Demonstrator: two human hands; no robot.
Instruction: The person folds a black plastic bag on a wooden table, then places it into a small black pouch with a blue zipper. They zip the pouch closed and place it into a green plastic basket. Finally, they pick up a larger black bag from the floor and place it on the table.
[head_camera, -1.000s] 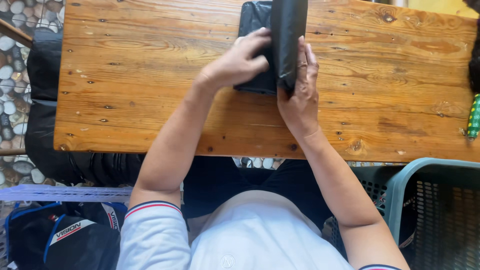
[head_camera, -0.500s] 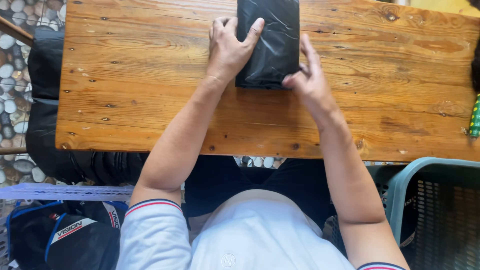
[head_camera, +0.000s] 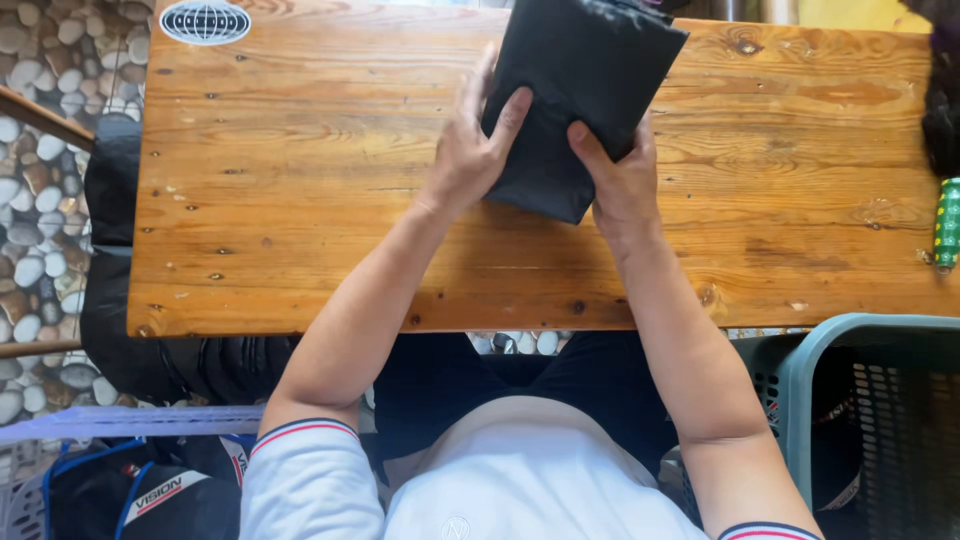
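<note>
Frame edge cuts off folded black cloth (head_camera: 580, 90) under both hands.

The top edge of the view cuts off the far end of the folded black cloth (head_camera: 575, 90), so its full length cannot be seen. The left hand (head_camera: 470, 150) covers the cloth's left edge, and the right hand (head_camera: 620, 175) hides its near right corner. The teal basket (head_camera: 870, 420) runs off the right and bottom edges
</note>
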